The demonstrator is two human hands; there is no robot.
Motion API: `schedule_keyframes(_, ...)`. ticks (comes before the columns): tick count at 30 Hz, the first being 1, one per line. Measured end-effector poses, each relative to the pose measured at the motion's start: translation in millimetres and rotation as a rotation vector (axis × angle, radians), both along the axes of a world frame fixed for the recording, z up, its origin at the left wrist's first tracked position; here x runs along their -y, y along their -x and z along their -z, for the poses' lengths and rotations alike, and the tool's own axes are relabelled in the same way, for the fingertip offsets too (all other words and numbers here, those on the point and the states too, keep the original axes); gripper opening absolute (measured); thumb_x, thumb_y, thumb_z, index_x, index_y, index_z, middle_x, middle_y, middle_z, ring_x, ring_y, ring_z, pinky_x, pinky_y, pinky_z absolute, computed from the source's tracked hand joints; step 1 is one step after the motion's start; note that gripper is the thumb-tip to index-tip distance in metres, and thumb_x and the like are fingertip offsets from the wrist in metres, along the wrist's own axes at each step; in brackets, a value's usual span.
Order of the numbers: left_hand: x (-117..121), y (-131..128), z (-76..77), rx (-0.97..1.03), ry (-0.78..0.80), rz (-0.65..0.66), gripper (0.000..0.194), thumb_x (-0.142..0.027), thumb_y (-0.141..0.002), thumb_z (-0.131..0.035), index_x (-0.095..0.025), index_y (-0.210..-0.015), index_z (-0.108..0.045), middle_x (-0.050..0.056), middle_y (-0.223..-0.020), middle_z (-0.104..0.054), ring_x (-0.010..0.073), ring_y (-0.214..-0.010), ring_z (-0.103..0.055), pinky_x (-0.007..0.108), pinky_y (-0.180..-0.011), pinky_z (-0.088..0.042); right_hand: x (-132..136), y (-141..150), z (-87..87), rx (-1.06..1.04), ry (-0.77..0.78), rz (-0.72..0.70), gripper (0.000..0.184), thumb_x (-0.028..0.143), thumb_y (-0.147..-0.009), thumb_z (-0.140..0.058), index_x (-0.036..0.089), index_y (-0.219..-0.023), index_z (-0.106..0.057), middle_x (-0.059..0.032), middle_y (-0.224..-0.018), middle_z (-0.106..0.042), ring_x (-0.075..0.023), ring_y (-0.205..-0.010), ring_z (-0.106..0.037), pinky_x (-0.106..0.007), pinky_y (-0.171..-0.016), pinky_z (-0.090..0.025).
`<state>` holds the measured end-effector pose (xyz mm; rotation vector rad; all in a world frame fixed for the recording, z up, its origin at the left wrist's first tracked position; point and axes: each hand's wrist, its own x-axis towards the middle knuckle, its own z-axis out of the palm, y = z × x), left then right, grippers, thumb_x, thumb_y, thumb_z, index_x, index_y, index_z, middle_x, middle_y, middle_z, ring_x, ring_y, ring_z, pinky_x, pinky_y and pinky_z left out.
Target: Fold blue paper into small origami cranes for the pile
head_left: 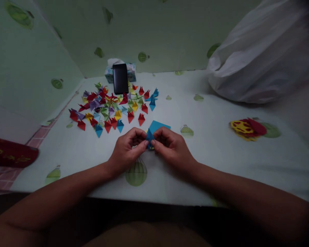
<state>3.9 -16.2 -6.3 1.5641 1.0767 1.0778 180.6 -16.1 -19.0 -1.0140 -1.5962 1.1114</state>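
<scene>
Between my two hands is a small folded piece of blue paper (149,134), pointed at the top. My left hand (130,144) pinches its left side, thumb in front. From the right, my right hand (171,145) pinches the other side in the same way. The fingertips partly hide the paper's lower end. Just behind it lies a flat blue paper sheet (159,127), partly covered by my right hand. Farther back on the left, many small folded paper pieces (130,117) in red, blue, yellow, green and purple lie in a loose spread.
A black phone (120,79) leans on a tissue box (132,72) behind the folded pieces. At the right are red and yellow cut-out shapes (247,128) and a large white plastic bag (260,65). A dark red object (12,153) with yellow marks sits at the left edge.
</scene>
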Motion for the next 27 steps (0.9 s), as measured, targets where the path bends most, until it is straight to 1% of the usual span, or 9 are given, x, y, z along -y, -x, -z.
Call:
schedule_keyframes(4, -0.2, -0.7, 0.7, 0.02, 0.008, 0.001, 0.013, -0.02, -0.08, -0.071, -0.017, -0.087, -0.06, -0.001, -0.077, -0.061, 0.0108, -0.069, -0.06, 0.023, -0.065, -0.051, -0.7, 0.2, 1.0, -0.008, 0.011, -0.003, 0.012, 0.023, -0.085, -0.062, 0.02, -0.076, -0.054, 0.0028, -0.066, -0.055, -0.0118, -0.06, -0.051, -0.028, -0.057, -0.041)
schedule_keyframes(7, -0.7, -0.5, 0.4, 0.035, 0.014, -0.001, 0.013, -0.018, -0.08, -0.071, -0.017, -0.087, -0.061, -0.001, -0.078, -0.062, 0.0102, -0.07, -0.06, 0.022, -0.066, -0.052, -0.5, 1.1, 0.9, -0.069, 0.003, -0.005, 0.008, 0.021, -0.084, -0.063, 0.02, -0.082, -0.055, 0.0028, -0.071, -0.056, -0.0114, -0.063, -0.053, -0.027, -0.058, -0.042)
schedule_keyframes(10, -1.4, 1.1, 0.9, 0.047, 0.017, 0.014, 0.011, -0.018, -0.08, -0.07, -0.016, -0.087, -0.062, 0.0, -0.08, -0.064, 0.0105, -0.072, -0.062, 0.022, -0.068, -0.052, -0.2, 1.5, 0.7, -0.136, 0.016, -0.043, 0.006, 0.019, -0.084, -0.062, 0.02, -0.088, -0.058, 0.0035, -0.072, -0.056, -0.0108, -0.062, -0.054, -0.027, -0.058, -0.044)
schedule_keyframes(14, -2.1, 4.0, 2.0, 0.075, 0.007, 0.028, 0.009, -0.017, -0.081, -0.071, -0.017, -0.087, -0.065, 0.001, -0.081, -0.066, 0.0113, -0.073, -0.062, 0.023, -0.068, -0.052, -0.4, 0.4, 0.4, -0.2, 0.08, -0.105, 0.004, 0.017, -0.086, -0.061, 0.02, -0.089, -0.06, 0.0044, -0.069, -0.058, -0.0095, -0.058, -0.055, -0.026, -0.058, -0.046)
schedule_keyframes(16, -2.7, 5.2, 2.7, 0.102, 0.007, 0.036, 0.008, -0.017, -0.081, -0.071, -0.017, -0.087, -0.066, 0.001, -0.082, -0.066, 0.0116, -0.074, -0.062, 0.023, -0.068, -0.052, -0.6, -0.4, -0.2, -0.22, 0.079, -0.115, 0.006, 0.015, -0.086, -0.06, 0.02, -0.089, -0.062, 0.0046, -0.067, -0.059, -0.0098, -0.059, -0.057, -0.027, -0.061, -0.048)
schedule_keyframes(19, -4.3, 6.5, 4.5, 0.157, 0.038, 0.057, 0.008, -0.017, -0.081, -0.072, -0.017, -0.087, -0.066, 0.001, -0.084, -0.067, 0.012, -0.076, -0.063, 0.023, -0.069, -0.052, -0.9, -1.6, -1.7, -0.223, 0.036, -0.123, 0.009, 0.013, -0.087, -0.059, 0.02, -0.087, -0.065, 0.0045, -0.066, -0.06, -0.0102, -0.062, -0.059, -0.027, -0.064, -0.049)
schedule_keyframes(23, -5.9, 7.7, 7.4, 0.262, 0.126, 0.073, 0.013, -0.019, -0.082, -0.074, -0.018, -0.092, -0.066, 0.0, -0.087, -0.067, 0.0111, -0.078, -0.064, 0.022, -0.072, -0.053, -0.8, -3.1, -1.7, -0.188, -0.028, -0.11, 0.013, 0.01, -0.087, -0.058, 0.02, -0.082, -0.065, 0.0028, -0.074, -0.061, -0.0099, -0.065, -0.061, -0.027, -0.065, -0.05)
schedule_keyframes(27, -5.3, 6.6, 7.3, 0.335, 0.254, 0.1, 0.016, -0.025, -0.086, -0.071, -0.018, -0.099, -0.065, 0.0, -0.087, -0.067, 0.0108, -0.076, -0.065, 0.022, -0.071, -0.053, -0.6, -4.0, 1.2, -0.084, -0.177, -0.039, 0.017, 0.007, -0.088, -0.056, 0.02, -0.083, -0.065, 0.0007, -0.078, -0.062, -0.0118, -0.07, -0.062, -0.029, -0.067, -0.05)
